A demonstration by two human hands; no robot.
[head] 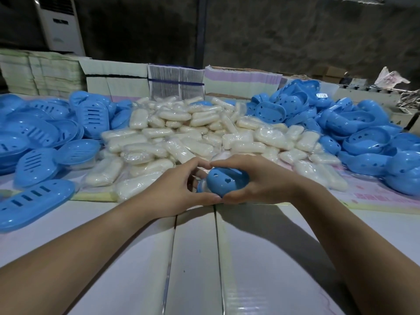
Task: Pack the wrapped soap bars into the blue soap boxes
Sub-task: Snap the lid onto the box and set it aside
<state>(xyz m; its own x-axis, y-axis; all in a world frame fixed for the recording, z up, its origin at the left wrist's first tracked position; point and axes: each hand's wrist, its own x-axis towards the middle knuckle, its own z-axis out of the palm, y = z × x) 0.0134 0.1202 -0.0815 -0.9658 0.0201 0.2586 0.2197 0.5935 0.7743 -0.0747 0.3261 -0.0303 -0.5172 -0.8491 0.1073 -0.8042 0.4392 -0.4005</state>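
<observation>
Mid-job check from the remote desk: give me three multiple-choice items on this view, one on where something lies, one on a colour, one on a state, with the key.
1. Where does the heap of wrapped soap bars lie?
A. In the middle, between two piles of blue box parts
B. On the floor
C. Inside a carton at the near edge

2. What colour is the soap box held in the hands?
A. Green
B. Blue
C. Red

3. What are the hands doing?
A. Both lie flat on the table
B. Only one touches the box
C. The left hand and right hand both grip the box

Key: 1 A, the slotted lids flank it on the left and the heart-holed trays on the right. 2 B, its shell is plainly blue. 3 C, fingers of both curl round it.
</observation>
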